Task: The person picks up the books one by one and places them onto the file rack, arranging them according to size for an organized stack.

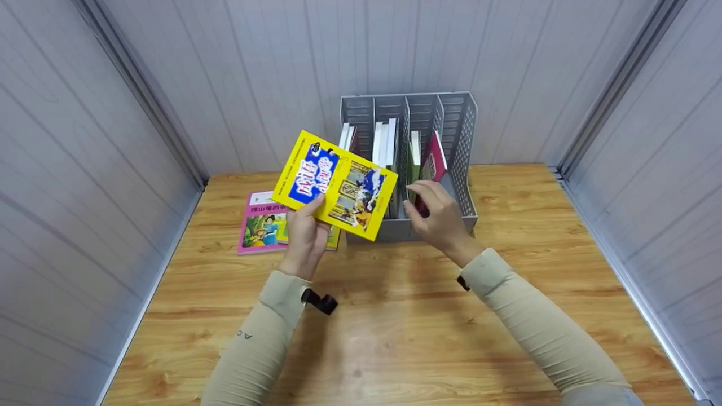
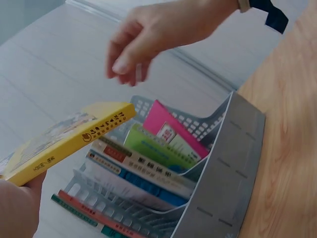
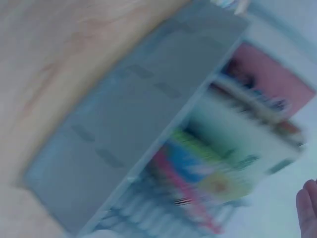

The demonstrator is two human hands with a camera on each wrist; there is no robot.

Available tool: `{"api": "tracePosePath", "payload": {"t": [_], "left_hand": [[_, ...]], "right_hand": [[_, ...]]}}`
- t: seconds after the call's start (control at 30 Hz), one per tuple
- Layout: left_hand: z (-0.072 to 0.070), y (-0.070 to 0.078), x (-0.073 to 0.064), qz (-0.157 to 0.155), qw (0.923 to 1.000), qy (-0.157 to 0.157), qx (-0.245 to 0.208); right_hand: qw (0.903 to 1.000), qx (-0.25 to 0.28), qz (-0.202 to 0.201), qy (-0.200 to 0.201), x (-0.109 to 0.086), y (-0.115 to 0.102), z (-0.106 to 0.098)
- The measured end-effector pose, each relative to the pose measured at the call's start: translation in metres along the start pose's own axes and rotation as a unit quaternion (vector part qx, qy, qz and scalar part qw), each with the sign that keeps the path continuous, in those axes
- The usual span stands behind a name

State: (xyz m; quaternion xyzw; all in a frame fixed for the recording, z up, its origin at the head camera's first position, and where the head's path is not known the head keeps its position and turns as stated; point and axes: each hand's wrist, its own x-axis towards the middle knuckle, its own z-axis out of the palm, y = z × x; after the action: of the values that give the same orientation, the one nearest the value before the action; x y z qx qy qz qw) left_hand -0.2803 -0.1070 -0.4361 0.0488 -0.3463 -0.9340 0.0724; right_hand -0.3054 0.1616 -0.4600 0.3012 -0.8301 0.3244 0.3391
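Observation:
My left hand (image 1: 307,234) grips a yellow book (image 1: 361,197) by its lower edge, thumb on the cover and fingers underneath. The book is tilted and raised in front of a grey file rack (image 1: 395,230), overlapping its left side in the head view. In the left wrist view its yellow spine (image 2: 84,141) faces the camera. Over the rack's right part hangs my right hand (image 1: 437,217), fingers loosely bent, nothing between them. Beside that hand a pink book (image 1: 435,158) leans in a compartment. The right wrist view is blurred, with only fingertips (image 3: 308,203) at its edge.
Inside the rack stand green books (image 2: 161,148), thick white-edged books (image 1: 385,144) and thin red and green ones (image 2: 94,213). On the wooden table (image 1: 372,338), left of the rack, lie a pink-bordered picture book (image 1: 260,228) and a partly covered yellow one (image 1: 333,238). Pale panel walls (image 1: 293,67) enclose the table.

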Motion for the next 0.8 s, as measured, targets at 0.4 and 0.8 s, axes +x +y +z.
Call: {"api": "tracePosePath", "payload": {"t": [0.4, 0.8], "left_hand": [[0.026, -0.032, -0.013, -0.018, 0.9987, 0.013, -0.047], [0.033, -0.039, -0.024, -0.053, 0.9981, -0.02, -0.024]], "right_hand": [[0.9751, -0.073, -0.092, -0.188, 0.007, -0.047, 0.006], [0.9472, -0.233, -0.124, -0.182, -0.003, -0.051, 0.017]]}}
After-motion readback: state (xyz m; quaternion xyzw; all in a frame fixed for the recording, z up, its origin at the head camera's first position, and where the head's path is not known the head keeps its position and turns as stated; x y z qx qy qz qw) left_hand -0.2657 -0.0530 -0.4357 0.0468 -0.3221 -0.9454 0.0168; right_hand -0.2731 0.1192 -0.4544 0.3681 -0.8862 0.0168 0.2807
